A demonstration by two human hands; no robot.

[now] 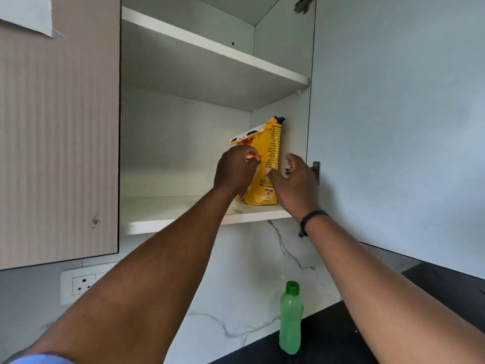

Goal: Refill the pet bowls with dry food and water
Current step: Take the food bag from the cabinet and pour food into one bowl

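White cabinet walls frame an open wall cupboard (183, 143) with two shelves; its door (393, 127) stands swung out on the right, and a closed ribbed door (57, 127) hangs on the left. On the lower shelf (162, 214) a yellow bag of dry food (267, 164) stands upright in the right rear corner, close to the right side wall, its folded top reaching up toward the underside of the upper shelf (215, 48). Everything left of the bag on that shelf is bare board right to the front edge, so there is wide room on that side and little on the right.

Both arms reach up into the opening. The left hand (235, 169) is against the bag's front face, its fingers (249, 156) curled closed on the printed front, pinching it. The right hand (294, 182) is at the bag's right edge, thumb touching the side panel, the other fingers spread open between the bag and the side wall, not closed on anything. A dark band (312, 219) circles the right wrist, which sits just past the shelf's front lip.

Below, a marble-patterned backsplash (249, 298) runs down to a dark worktop (328, 345). A green water bottle (290, 319) with a green cap stands upright on it near the wall, well below the shelf edge and between the two forearms. A wall socket (84, 283) sits under the closed door
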